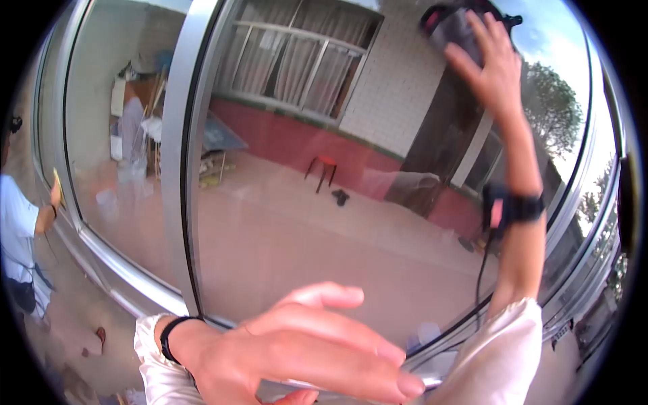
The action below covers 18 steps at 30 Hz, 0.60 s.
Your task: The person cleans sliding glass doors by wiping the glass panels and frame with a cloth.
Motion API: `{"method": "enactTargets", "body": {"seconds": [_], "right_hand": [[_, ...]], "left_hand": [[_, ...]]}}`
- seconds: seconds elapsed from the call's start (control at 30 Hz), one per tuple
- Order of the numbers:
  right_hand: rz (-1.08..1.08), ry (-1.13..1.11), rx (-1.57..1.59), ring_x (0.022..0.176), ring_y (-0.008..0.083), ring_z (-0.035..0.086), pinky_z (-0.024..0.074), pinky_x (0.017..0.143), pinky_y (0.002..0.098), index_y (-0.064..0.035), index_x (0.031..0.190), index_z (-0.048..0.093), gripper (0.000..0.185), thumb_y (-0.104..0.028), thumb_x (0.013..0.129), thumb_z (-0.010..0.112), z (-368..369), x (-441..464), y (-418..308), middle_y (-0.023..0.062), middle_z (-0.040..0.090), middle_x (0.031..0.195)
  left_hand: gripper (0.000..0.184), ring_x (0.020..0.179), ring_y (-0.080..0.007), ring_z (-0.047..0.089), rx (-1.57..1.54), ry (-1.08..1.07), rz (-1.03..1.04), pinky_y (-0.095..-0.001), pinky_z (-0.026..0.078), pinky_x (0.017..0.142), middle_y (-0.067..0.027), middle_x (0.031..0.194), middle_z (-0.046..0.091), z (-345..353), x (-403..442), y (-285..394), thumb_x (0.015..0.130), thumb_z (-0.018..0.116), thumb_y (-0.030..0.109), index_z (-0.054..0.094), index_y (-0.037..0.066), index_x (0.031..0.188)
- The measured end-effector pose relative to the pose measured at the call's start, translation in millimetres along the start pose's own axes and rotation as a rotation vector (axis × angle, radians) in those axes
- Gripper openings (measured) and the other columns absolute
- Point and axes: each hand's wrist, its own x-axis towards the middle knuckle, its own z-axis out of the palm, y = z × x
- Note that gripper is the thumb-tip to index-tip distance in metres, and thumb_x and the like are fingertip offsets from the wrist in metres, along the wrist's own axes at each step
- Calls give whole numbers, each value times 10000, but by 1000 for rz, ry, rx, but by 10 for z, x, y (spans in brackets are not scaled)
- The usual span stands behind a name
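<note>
My right hand (496,71) is raised high at the upper right, fingers spread over a dark grey cloth (453,35) pressed to the window glass (324,236). Black and pink parts show around the cloth; I cannot tell whether they belong to it or are a reflection. A black band with a pink patch sits on my right forearm. Low in front of the glass, my left hand (304,344) has its fingers stretched out and apart, holding nothing I can see. Its thumb is partly cut off by the lower edge. A thin black strap circles the left wrist.
A silver upright frame (182,148) divides the panes. At far left another person (19,223) touches the frame with a yellow cloth (58,183). A red stool (322,165), a curtained window (293,64) and a cluttered shelf (142,115) show in or through the glass.
</note>
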Motion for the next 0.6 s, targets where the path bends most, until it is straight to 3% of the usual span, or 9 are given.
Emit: {"method": "enactTargets", "body": {"seconds": [0.07,0.13,0.17,0.2,0.27,0.3,0.37,0.43,0.6], "right_hand": [[-72,-138,247,1328,360,361,299,960,595,-199,1266,569,732,-497,621,746,-420,-649,-1055,147,419,1412],[-181,-420,378,1226,262,411,348,903,508,-247,1292,533,642,-398,687,685,-820,-1616,-1898,75,458,1291],[-264,-558,407,1175,213,436,372,875,465,-271,1305,515,607,-348,719,655,-1042,-2146,-2291,39,478,1230],[-357,-650,424,1123,164,461,396,847,422,-295,1318,497,579,-298,752,624,-1240,-2635,-2570,3,497,1170],[-446,-682,505,999,107,487,420,802,370,-319,1329,477,549,-234,796,581,-1443,-3267,-2744,-45,506,1045],[-475,-682,576,925,98,489,420,785,360,-320,1327,476,537,-220,807,568,-1535,-3393,-2714,-58,495,981],[-448,-720,614,993,136,494,399,840,379,-263,1334,457,522,-188,824,544,-1505,-3198,-2248,-27,511,1059],[-360,-893,467,1037,160,479,395,817,382,-282,1234,517,455,-291,789,609,-1350,-2467,-1644,-2,506,1104],[307,-498,326,1291,374,384,421,935,467,-168,1311,530,650,-438,750,717,-722,-380,343,162,474,1368]], "left_hand": [[189,1088,-326,576,69,113,-165,-523,328,1018,-167,1146,596,-4,-136,40,769,664,78,592,158,924],[180,1086,-305,592,85,173,-303,-504,317,1017,-140,1113,607,-18,-230,-15,701,721,78,580,120,806],[306,1034,-323,600,131,181,-423,-527,341,988,-136,1045,581,-76,-354,-23,667,741,45,453,141,710],[279,982,-305,603,212,260,-490,-545,346,974,-126,1031,576,-50,-539,-38,697,727,71,457,128,737],[258,954,-280,590,479,116,-574,-536,364,963,-135,1013,570,-188,-876,-14,697,697,61,446,107,742],[261,942,-277,588,546,105,-648,-488,400,931,-152,1032,573,-207,-1042,43,672,689,38,441,94,728],[233,918,-265,581,598,175,-859,-383,439,847,-166,1074,567,-201,-1233,187,665,667,25,445,66,719],[145,931,-255,572,563,271,-977,-381,436,852,-179,1097,555,-204,-1564,304,696,628,42,511,42,782],[235,976,-269,565,631,149,-1037,-387,437,873,-166,1132,555,1,-1658,297,721,626,42,578,14,949]]}}
